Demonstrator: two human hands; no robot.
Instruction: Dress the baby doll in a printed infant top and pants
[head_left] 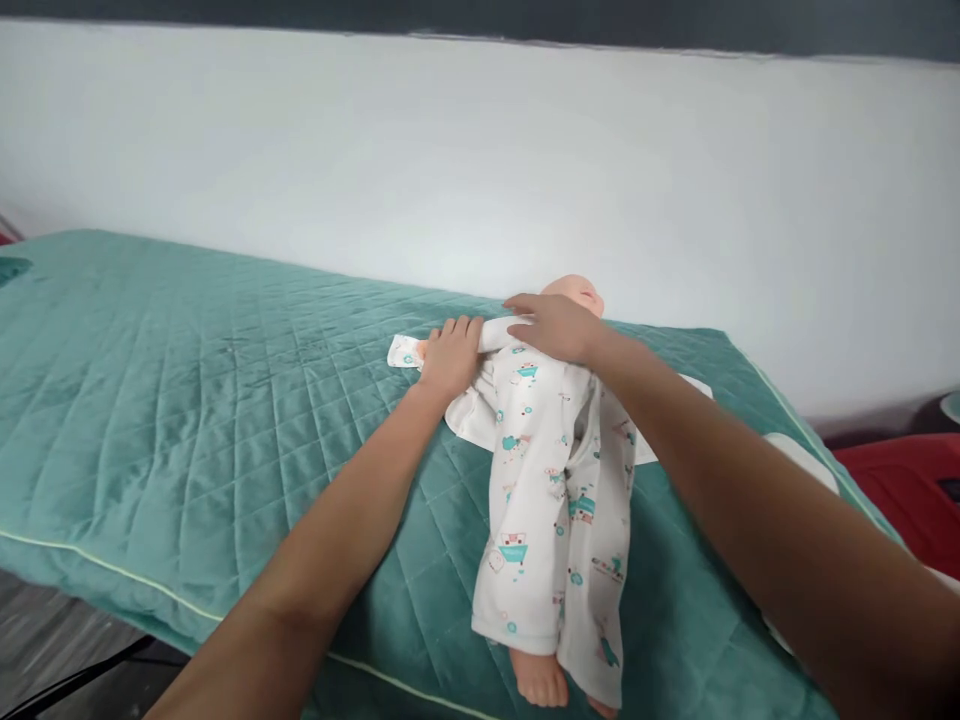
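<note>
Looks, as a judgement, to be at a dressing step: settling a white sleeve on the leftward arm of a baby doll. Has the doll laid out right of the middle on a green quilted bed, with head far, near a white wall, and bare toes near. Clamps the left hand on the sleeve with curled fingers and a hidden thumb; rests the right hand on the upper chest, just beside the head, with thumb and fingers apart. Seems to call next for a steady hold on the arm, then for drawing the cloth smooth toward the shoulder without twisting the limb. Suggests thin, soft cotton in the printed trousers, with small teal and pink pictures, long straight legs and loose folds between. Creases just beside the left hand, near a loose white flap, and shows a short printed strip farther left. Contrasts with smooth, rounded, vinyl-like head and toes. Catches a velvety sheen over the bed's diamond stitching, down to a pale cord along the near edge.
</note>
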